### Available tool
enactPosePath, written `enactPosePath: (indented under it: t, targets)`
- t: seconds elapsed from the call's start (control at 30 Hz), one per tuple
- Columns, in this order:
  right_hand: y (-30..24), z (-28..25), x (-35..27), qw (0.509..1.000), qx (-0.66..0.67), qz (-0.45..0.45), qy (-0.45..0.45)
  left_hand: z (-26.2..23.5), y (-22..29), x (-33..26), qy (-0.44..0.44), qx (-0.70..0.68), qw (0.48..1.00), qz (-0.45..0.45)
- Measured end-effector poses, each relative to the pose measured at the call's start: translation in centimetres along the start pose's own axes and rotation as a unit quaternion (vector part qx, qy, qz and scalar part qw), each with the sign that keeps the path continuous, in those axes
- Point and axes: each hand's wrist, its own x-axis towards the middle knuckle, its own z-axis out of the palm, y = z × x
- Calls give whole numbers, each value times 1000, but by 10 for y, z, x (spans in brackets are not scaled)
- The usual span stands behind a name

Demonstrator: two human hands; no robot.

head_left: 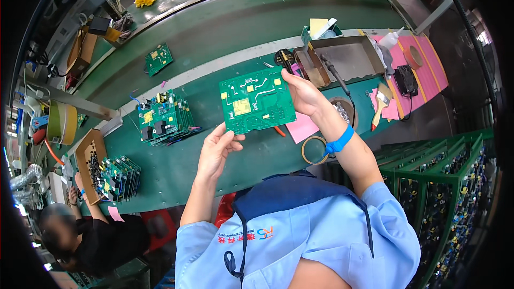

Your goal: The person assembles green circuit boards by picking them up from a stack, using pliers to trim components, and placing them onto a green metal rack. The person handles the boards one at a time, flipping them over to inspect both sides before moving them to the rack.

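A green circuit board (pixel 257 101) is held up over the bench between both my hands, its flat side with yellow patches and white lines facing me. My left hand (pixel 218 144) pinches its lower left corner between thumb and fingers. At the upper right edge, my right hand (pixel 304 93) grips the board, with a blue band on that wrist. Left of the board stands a row of upright circuit boards (pixel 163 118) fitted with components. Below my right hand lies a pink sheet (pixel 302 127), and near it a roll of tape (pixel 314 150).
A soldering iron (pixel 336 72) leans by a metal tray (pixel 350 56) at the right. A brush (pixel 381 106) lies beyond. Another board (pixel 158 59) rests on the conveyor belt (pixel 230 27). A co-worker (pixel 96 235) sits at lower left. Green racks (pixel 428 174) of boards stand right.
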Motion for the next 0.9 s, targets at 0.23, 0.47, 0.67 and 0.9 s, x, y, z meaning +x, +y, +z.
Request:
enactPosePath:
  t: [0.23,0.47,0.67,0.9]
  targets:
    - [8,-3,1,1000,14,7,20,-5,-3,4,2,46,999,10]
    - [14,2,-2,999,6,-8,46,-5,-9,8,15,120,991,56]
    - [12,5,-3,999,14,11,41,-5,-8,6,18,129,989,75]
    - [13,3,-1,998,22,13,58,1,-5,0,30,168,979,108]
